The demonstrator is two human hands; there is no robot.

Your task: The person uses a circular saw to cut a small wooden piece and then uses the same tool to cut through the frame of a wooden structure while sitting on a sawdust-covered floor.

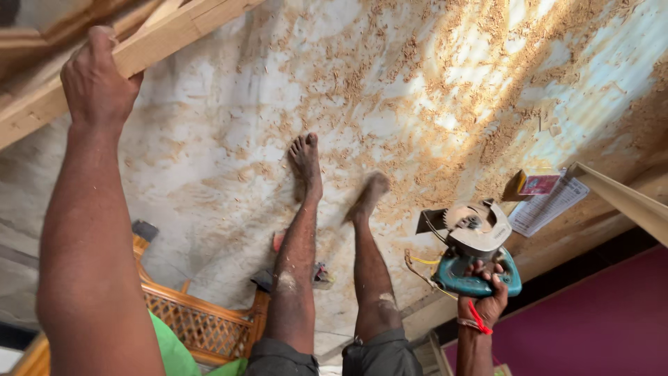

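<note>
My left hand (97, 76) is stretched forward at the upper left, gripping a long pale wooden plank (163, 38) that runs diagonally across the top left corner. My right hand (487, 296) hangs low at the lower right and holds a teal circular saw (473, 244) by its handle, the round blade guard pointing away from me. A red band is on that wrist. My bare feet (306, 163) stand on a pale floor (209, 153) strewn with sawdust; the right foot (367, 195) is blurred.
A wooden chair with a cane lattice seat (198, 324) stands at the lower left beside green cloth. A small box (532, 184) and a printed sheet (550, 205) lie on a wooden ledge at right. A pale strip of wood (626, 202) juts in from the right edge.
</note>
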